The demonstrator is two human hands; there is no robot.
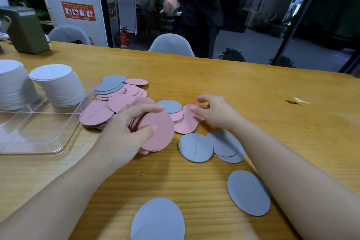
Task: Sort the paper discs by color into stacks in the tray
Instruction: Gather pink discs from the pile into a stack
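Note:
My left hand (128,128) grips a thick stack of pink discs (159,132) just above the table, thumb on top, fingers curled round the far edge. My right hand (212,111) reaches over loose pink discs (185,124); its fingertips touch the edge of one, fingers bent. A pile of pink and grey discs (116,93) lies beside the clear tray (48,142). Two tall white disc stacks (58,85) stand in the tray's far compartments. Several grey discs (196,147) lie scattered on the table near me.
The wooden table (253,87) carries a green box (27,29) at the far left and a paper scrap (300,101) at the right. Grey chairs (171,45) stand behind the far edge, and a person in dark clothes stands beyond them.

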